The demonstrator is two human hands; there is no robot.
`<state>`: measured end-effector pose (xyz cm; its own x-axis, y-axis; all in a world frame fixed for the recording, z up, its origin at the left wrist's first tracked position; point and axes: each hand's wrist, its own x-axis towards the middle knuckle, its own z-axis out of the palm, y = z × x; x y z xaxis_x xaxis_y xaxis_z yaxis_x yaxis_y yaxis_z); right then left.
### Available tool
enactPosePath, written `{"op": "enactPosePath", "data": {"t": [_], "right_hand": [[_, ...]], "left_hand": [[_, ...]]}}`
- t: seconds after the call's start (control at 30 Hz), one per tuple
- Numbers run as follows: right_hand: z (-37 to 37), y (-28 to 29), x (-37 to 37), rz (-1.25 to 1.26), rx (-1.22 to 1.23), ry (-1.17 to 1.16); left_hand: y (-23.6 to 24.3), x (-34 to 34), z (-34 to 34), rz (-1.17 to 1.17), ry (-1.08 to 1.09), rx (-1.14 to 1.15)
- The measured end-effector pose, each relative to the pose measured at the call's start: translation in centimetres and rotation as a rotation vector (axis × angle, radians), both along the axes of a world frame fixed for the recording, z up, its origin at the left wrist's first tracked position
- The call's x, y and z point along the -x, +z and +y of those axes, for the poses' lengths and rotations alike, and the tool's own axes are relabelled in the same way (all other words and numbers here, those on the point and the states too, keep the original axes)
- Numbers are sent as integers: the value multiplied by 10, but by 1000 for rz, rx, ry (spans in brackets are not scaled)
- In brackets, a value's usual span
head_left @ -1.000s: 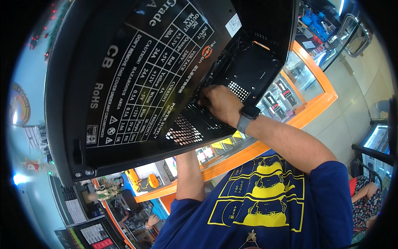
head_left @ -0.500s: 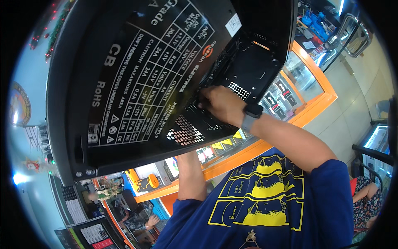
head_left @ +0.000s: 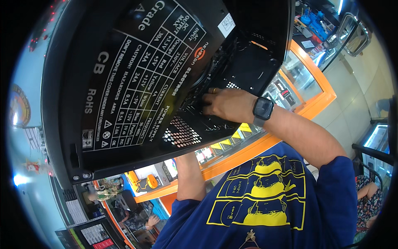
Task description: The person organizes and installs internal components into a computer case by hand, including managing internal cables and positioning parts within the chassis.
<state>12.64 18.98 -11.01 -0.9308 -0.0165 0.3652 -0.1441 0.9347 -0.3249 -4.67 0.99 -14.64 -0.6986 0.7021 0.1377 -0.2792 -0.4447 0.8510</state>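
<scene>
A black computer case (head_left: 166,159) stands open and tilted in front of me, its perforated metal panel (head_left: 182,132) showing at the lower side. Within it sits a black power supply (head_left: 137,87) with a large printed label on its side. My right hand (head_left: 230,103) reaches into the case beside the power supply, a smartwatch (head_left: 263,108) on that wrist. Its fingers are bent and closed near dark cables (head_left: 191,101); what they grip is hidden. My left forearm (head_left: 191,176) rises to the case's lower edge, and the left hand is hidden behind the case.
An orange-framed glass display counter (head_left: 319,87) with boxed goods runs below and behind the case. A yellow cordless tool (head_left: 145,182) lies at its left. Another person's hand (head_left: 152,220) shows at lower left, and a seated person in patterned clothing (head_left: 365,199) is at right.
My right hand has drawn back slightly to the right, and its wrist has turned so that the watch face shows. The case has shifted a little left in view.
</scene>
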Motion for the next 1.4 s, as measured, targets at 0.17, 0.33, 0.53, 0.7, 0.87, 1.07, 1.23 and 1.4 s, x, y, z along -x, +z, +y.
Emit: {"op": "enactPosePath", "data": {"t": [0.17,0.33,0.53,0.7,0.87,1.07,1.23,1.4], "right_hand": [[4,0,3,-17,130,-13],[15,0,-2,3,236,-144],[19,1,-4,36,203,-245],[29,-10,0,106,406,-264],[23,-7,2,105,602,-278],[24,-11,1,89,791,-296],[25,-15,3,67,796,-257],[22,-10,-4,77,800,-96]], "left_hand": [[-1,-1,-1,-4,2,2],[-1,-1,0,-6,5,-1],[-1,-3,1,-9,5,3],[0,-3,1,-7,6,3],[0,-3,0,-10,15,3],[1,-5,1,-7,10,1],[-2,-3,1,-9,12,4],[3,-6,2,3,11,4]]}}
